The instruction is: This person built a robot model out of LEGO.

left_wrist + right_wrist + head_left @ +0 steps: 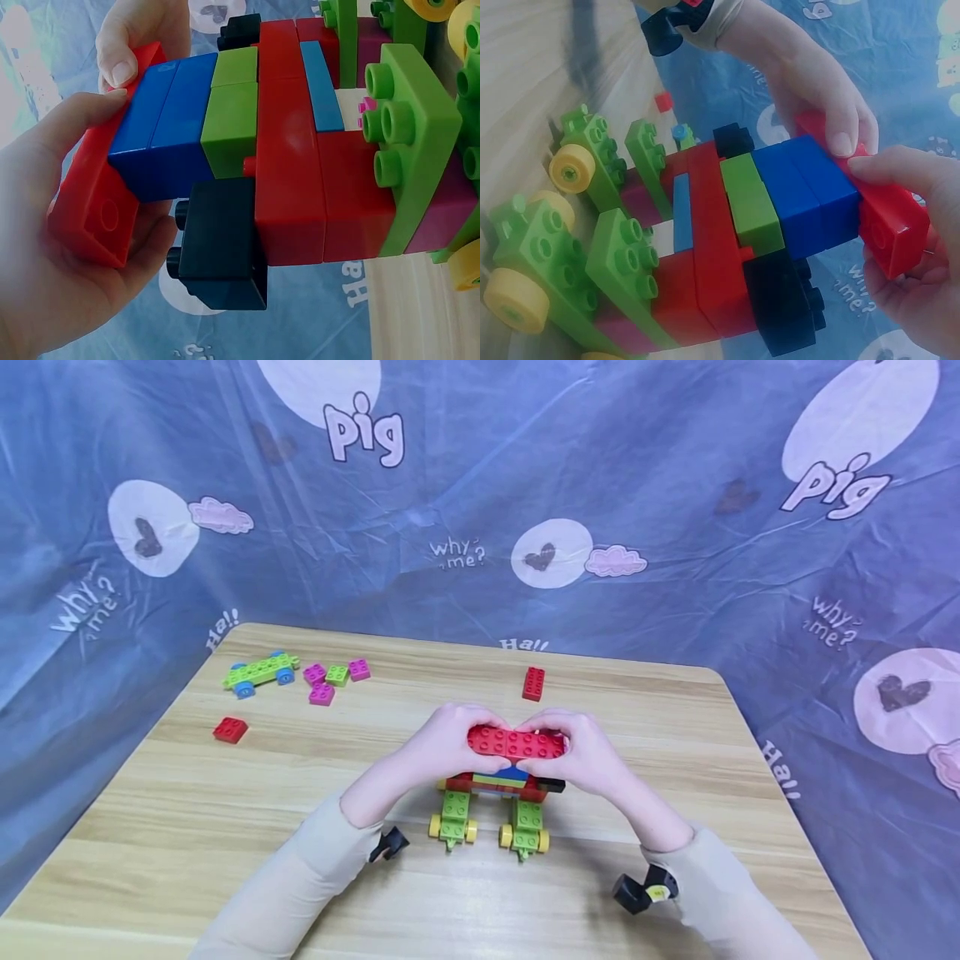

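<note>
Red top row: the two red bricks (pixel 516 742) lie end to end above the middle of the build, against the blue bricks (pixel 169 124) and reaching past them at both ends. You cannot tell from here whether every stud is fully home.
Left hand: your left hand (pixel 442 745) pinches the row's left part, thumb on the near side, fingers curled behind.
Right hand: your right hand (pixel 588 756) mirrors it on the right part, the two thumbs close together near the seam.
Pressing: the step looks like seating this row, so bear straight down with both hands evenly; a push on one overhanging end alone could tip it off the blue.
Seam: keep the two red bricks level where they meet, then check for a gap along the blue.
Black brick: the black brick (pixel 225 244) juts out lower down at the end; keep your fingers clear of it.
Wheels: the build stands on green bases (pixel 454 814) with yellow wheels (pixel 506 836), which may roll, so avoid any forward or sideways shove.
Table: a spare red brick (pixel 533 683) lies on the wooden table (pixel 420 902), beyond your hands.
</note>
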The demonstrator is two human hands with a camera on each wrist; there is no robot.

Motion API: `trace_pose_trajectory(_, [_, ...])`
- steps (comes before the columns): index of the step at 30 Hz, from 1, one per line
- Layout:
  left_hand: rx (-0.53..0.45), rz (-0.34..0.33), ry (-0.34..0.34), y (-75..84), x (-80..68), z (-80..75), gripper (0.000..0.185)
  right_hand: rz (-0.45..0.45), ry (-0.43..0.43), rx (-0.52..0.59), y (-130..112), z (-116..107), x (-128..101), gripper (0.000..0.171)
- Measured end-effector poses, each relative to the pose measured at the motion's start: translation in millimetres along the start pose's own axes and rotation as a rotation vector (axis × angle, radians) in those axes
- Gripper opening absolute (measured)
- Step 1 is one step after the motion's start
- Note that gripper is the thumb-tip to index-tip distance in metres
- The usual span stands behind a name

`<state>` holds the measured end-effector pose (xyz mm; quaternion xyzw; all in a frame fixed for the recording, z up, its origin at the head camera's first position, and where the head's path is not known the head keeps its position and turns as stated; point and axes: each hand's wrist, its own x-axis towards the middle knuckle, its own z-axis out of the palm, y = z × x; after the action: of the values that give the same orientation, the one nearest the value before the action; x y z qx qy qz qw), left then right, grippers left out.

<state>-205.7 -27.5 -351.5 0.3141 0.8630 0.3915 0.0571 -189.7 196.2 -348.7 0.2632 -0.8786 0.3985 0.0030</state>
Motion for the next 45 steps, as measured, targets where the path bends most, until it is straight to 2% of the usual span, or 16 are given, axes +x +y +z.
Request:
trace_pose_trajectory(25, [0.019, 0.011, -0.002, -1.4, -0.2, -1.1, 0.039, -0.006, 0.012, -0.058, -3.2, 1.2, 1.8, 0.035])
trace_pose_trajectory(38, [0.031, 0.024, -0.004, -1.0, 0.5, -1.8, 0.04, 0.076, -0.014, 0.002, -2.1, 0.0, 2.7, 0.035])
trace_pose_trajectory(45, [0.031, 0.029, -0.002, -2.0, 0.7, -0.7, 0.039, 0.074, -0.026, -0.012, -2.2, -2.1, 2.3, 0.036])
